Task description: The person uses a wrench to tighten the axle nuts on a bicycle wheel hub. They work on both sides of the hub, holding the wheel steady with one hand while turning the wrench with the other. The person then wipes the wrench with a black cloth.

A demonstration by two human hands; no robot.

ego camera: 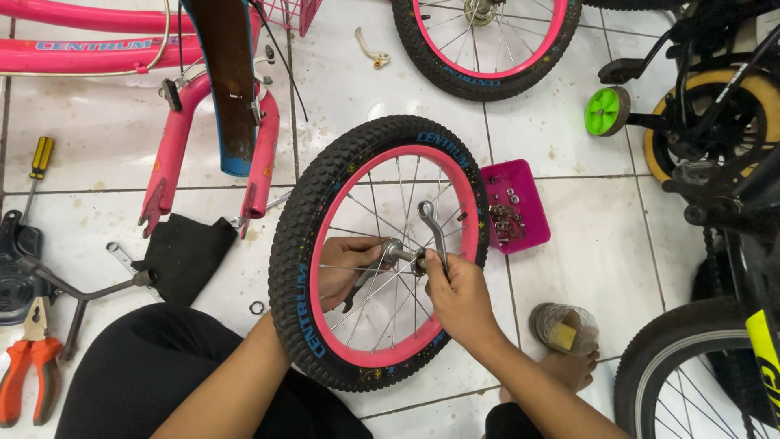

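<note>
A small bicycle wheel (296,244) with a black tyre and pink rim stands upright in front of me. My left hand (345,268) reaches behind the spokes and holds a wrench at the hub (398,254). My right hand (459,297) grips a second metal wrench (431,223) whose ring end points up, set on the hub's near side. Both hands are closed around their tools.
A pink tray (528,232) of nuts and bolts lies right of the wheel. A pink bike fork (175,146) and frame lie upper left, with a black cloth (187,252), orange pliers (28,370), a yellow screwdriver (39,162). Another wheel (487,41) and a black bike (723,162) crowd the right.
</note>
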